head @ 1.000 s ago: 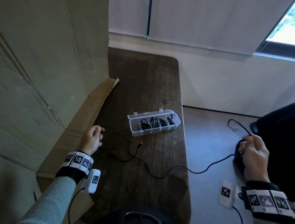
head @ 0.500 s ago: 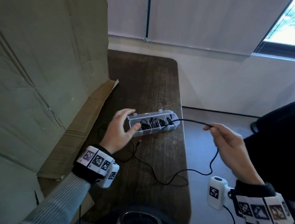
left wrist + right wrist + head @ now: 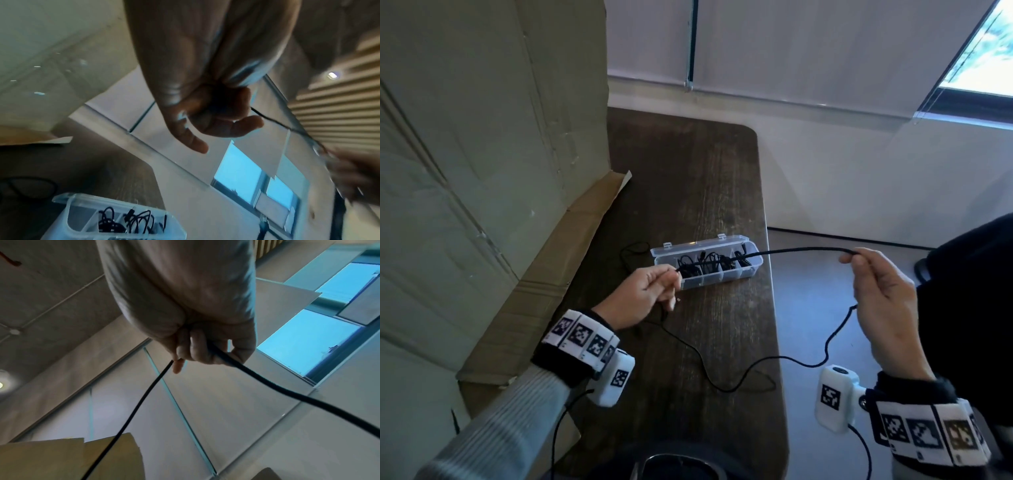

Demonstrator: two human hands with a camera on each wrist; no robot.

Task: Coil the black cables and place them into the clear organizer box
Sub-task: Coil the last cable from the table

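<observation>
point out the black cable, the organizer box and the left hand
black cable [image 3: 798, 251], head view, taut span between the hands
organizer box [image 3: 736, 275], head view, front wall
left hand [image 3: 642, 296], head view, back of hand

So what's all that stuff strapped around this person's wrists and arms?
Each wrist wears a black band carrying white tiles printed with black square codes, plus a small white camera pod bearing one such code and trailing a thin black wire. The left hand comes from a ribbed grey sleeve; the right hand from a dark sleeve.

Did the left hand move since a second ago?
Yes. The left hand was by the cardboard flap; it has moved right, toward the clear organizer box, and now pinches the black cable.
</observation>
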